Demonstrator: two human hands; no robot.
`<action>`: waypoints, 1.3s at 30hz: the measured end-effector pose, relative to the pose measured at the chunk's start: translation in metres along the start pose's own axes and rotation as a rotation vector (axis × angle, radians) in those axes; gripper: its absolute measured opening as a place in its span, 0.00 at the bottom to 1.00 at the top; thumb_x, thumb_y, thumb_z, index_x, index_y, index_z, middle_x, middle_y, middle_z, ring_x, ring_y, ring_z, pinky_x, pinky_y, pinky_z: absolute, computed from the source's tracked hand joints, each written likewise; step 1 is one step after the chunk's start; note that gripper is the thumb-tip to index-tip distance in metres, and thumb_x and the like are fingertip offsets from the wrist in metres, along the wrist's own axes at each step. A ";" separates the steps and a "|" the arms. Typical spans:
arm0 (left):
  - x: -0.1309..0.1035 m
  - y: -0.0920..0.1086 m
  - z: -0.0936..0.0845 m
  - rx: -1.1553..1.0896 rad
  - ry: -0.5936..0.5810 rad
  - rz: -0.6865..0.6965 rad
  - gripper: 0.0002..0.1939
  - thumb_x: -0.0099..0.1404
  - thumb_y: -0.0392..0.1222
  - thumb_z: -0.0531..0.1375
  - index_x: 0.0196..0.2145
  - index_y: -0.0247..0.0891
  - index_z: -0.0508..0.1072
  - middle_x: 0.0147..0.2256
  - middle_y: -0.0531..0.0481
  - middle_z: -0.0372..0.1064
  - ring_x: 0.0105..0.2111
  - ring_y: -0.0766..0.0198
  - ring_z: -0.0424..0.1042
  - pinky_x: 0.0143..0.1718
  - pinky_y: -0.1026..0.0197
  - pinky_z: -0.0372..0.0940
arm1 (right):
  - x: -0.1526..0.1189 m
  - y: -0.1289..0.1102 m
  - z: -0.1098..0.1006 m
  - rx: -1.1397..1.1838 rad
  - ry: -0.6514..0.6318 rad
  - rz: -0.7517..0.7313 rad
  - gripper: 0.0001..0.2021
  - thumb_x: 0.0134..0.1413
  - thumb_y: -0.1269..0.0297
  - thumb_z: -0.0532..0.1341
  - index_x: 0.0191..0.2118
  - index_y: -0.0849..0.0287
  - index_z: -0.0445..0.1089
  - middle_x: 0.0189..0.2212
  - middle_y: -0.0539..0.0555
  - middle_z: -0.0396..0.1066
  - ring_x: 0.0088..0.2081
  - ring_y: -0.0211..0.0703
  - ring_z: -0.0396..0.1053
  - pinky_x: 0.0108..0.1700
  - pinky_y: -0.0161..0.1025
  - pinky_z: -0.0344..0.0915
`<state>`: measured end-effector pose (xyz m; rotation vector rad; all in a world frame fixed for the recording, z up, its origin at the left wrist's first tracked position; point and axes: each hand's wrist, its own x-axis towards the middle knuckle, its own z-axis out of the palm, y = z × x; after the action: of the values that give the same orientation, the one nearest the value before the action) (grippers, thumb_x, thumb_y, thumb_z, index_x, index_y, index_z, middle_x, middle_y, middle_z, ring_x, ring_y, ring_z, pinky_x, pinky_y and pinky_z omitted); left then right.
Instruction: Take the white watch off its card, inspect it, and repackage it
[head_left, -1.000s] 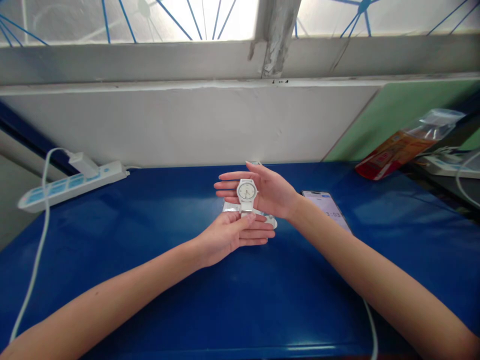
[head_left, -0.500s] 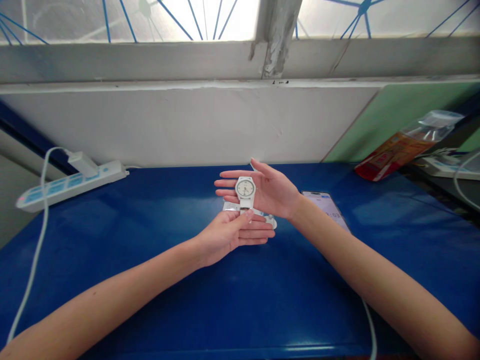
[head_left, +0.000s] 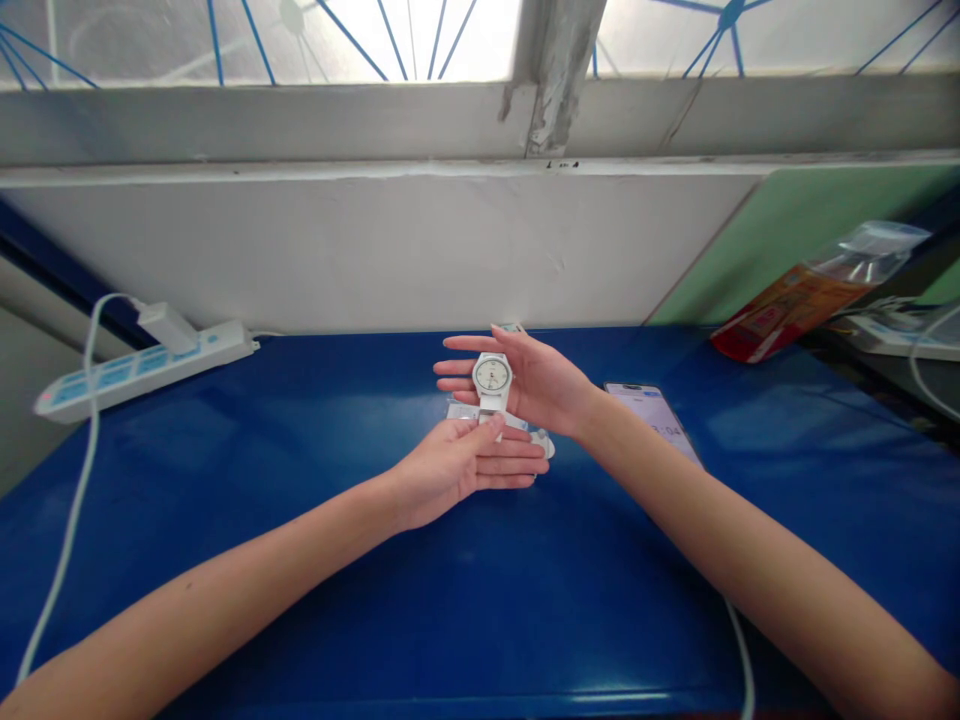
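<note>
Shiny blue table top [head_left: 480,620] lies below both hands. One white, round-faced watch with a white strap [head_left: 492,374] is between them. The left hand [head_left: 450,465] pinches the low end of the strap between its thumb and flat fingers, so the watch face sticks out past the thumb tip. Behind the face, the right hand [head_left: 551,385] has loose, spread fingers; I can't tell if they touch the watch. Some flat white-and-clear thing [head_left: 460,411] peeks out behind the left fingers, mostly hidden. One flat phone with a pale screen [head_left: 646,411] lies right of the left fingertips, near the right wrist.
</note>
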<state>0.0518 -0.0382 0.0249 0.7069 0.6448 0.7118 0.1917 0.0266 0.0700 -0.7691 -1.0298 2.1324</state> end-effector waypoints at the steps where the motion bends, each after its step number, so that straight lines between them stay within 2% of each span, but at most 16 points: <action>1: 0.000 0.002 0.000 0.003 0.002 0.005 0.19 0.68 0.50 0.60 0.42 0.27 0.75 0.43 0.31 0.76 0.44 0.50 0.77 0.51 0.48 0.66 | 0.001 0.001 -0.001 -0.033 0.024 -0.024 0.20 0.68 0.57 0.47 0.49 0.60 0.72 0.42 0.59 0.78 0.42 0.45 0.76 0.50 0.44 0.70; 3: -0.001 0.007 0.002 0.032 0.013 0.029 0.21 0.68 0.52 0.60 0.42 0.26 0.75 0.41 0.32 0.77 0.43 0.50 0.77 0.50 0.49 0.67 | 0.003 0.004 -0.004 -0.132 0.083 -0.123 0.18 0.66 0.56 0.51 0.45 0.58 0.74 0.40 0.57 0.79 0.42 0.45 0.76 0.48 0.44 0.71; 6: -0.005 0.020 0.004 0.178 0.040 0.102 0.23 0.66 0.54 0.61 0.41 0.26 0.75 0.40 0.33 0.77 0.41 0.49 0.78 0.48 0.48 0.68 | 0.000 0.004 -0.007 -0.440 0.205 -0.389 0.17 0.60 0.50 0.59 0.36 0.57 0.78 0.36 0.57 0.79 0.42 0.49 0.76 0.47 0.45 0.71; 8: -0.008 0.028 0.002 0.366 0.055 0.193 0.23 0.66 0.55 0.59 0.40 0.28 0.75 0.38 0.35 0.77 0.40 0.48 0.78 0.47 0.47 0.68 | -0.008 0.001 -0.008 -0.735 0.273 -0.563 0.16 0.57 0.50 0.61 0.38 0.56 0.79 0.38 0.56 0.79 0.42 0.51 0.75 0.47 0.46 0.70; 10: -0.009 0.035 -0.004 0.678 0.118 0.342 0.19 0.67 0.52 0.57 0.40 0.31 0.76 0.39 0.39 0.77 0.41 0.49 0.77 0.49 0.49 0.67 | -0.021 -0.002 -0.009 -1.022 0.284 -0.663 0.17 0.59 0.51 0.60 0.49 0.53 0.76 0.44 0.55 0.78 0.46 0.52 0.74 0.50 0.47 0.68; 12: -0.009 0.038 -0.012 1.013 0.195 0.490 0.14 0.67 0.47 0.59 0.43 0.36 0.77 0.43 0.42 0.76 0.46 0.49 0.74 0.54 0.50 0.62 | -0.034 -0.004 -0.012 -1.261 0.213 -0.670 0.18 0.62 0.53 0.57 0.53 0.51 0.74 0.49 0.54 0.76 0.49 0.53 0.73 0.53 0.49 0.66; 15: -0.005 0.035 -0.024 1.219 0.205 0.626 0.17 0.65 0.41 0.59 0.51 0.40 0.74 0.53 0.43 0.70 0.56 0.49 0.66 0.60 0.52 0.55 | -0.053 0.002 -0.021 -1.435 0.150 -0.657 0.16 0.60 0.56 0.59 0.51 0.49 0.75 0.50 0.53 0.75 0.51 0.55 0.72 0.54 0.51 0.66; 18: 0.001 0.026 -0.032 1.341 0.122 0.621 0.22 0.65 0.40 0.59 0.56 0.37 0.69 0.59 0.40 0.65 0.61 0.49 0.61 0.62 0.50 0.50 | -0.067 0.014 -0.037 -1.497 0.096 -0.617 0.16 0.60 0.59 0.59 0.53 0.48 0.74 0.53 0.53 0.73 0.53 0.54 0.71 0.55 0.51 0.65; 21: 0.006 0.017 -0.038 1.438 0.045 0.606 0.35 0.62 0.45 0.64 0.63 0.34 0.60 0.64 0.36 0.54 0.65 0.47 0.52 0.64 0.48 0.45 | -0.074 0.023 -0.056 -1.591 0.156 -0.631 0.16 0.62 0.61 0.57 0.54 0.48 0.72 0.55 0.54 0.71 0.54 0.54 0.70 0.55 0.52 0.66; 24: 0.008 0.011 -0.045 1.540 -0.013 0.569 0.32 0.65 0.51 0.61 0.62 0.35 0.61 0.64 0.35 0.55 0.66 0.48 0.51 0.65 0.47 0.42 | -0.076 0.023 -0.073 -1.647 0.187 -0.618 0.16 0.61 0.61 0.58 0.53 0.48 0.73 0.53 0.54 0.73 0.53 0.53 0.71 0.54 0.50 0.67; 27: 0.008 0.007 -0.049 1.625 0.027 0.567 0.28 0.68 0.53 0.58 0.60 0.37 0.63 0.62 0.37 0.59 0.63 0.49 0.56 0.64 0.45 0.43 | -0.077 0.019 -0.083 -1.679 0.228 -0.579 0.15 0.59 0.59 0.61 0.51 0.49 0.75 0.49 0.54 0.76 0.48 0.54 0.74 0.51 0.50 0.70; 31: 0.007 0.005 -0.047 1.727 0.120 0.621 0.25 0.69 0.51 0.56 0.58 0.37 0.65 0.57 0.36 0.64 0.57 0.47 0.62 0.59 0.44 0.52 | -0.081 0.012 -0.088 -1.729 0.242 -0.499 0.13 0.57 0.59 0.62 0.47 0.50 0.77 0.46 0.54 0.77 0.45 0.54 0.76 0.49 0.49 0.71; 35: 0.005 0.004 -0.047 1.798 0.200 0.655 0.24 0.70 0.50 0.54 0.58 0.35 0.65 0.53 0.35 0.66 0.53 0.46 0.64 0.54 0.44 0.58 | -0.081 0.012 -0.091 -1.771 0.246 -0.440 0.13 0.57 0.61 0.61 0.47 0.49 0.77 0.47 0.53 0.77 0.46 0.54 0.76 0.49 0.49 0.71; 39: 0.004 0.004 -0.048 1.795 0.200 0.693 0.23 0.71 0.50 0.53 0.58 0.35 0.66 0.52 0.35 0.66 0.52 0.46 0.64 0.52 0.45 0.59 | -0.077 0.019 -0.089 -1.648 0.219 -0.466 0.15 0.60 0.59 0.60 0.51 0.50 0.74 0.50 0.53 0.75 0.50 0.54 0.74 0.53 0.49 0.69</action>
<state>0.0177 -0.0162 -0.0020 2.6222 1.1909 0.6855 0.2988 -0.0010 0.0250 -1.1746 -2.4384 0.4170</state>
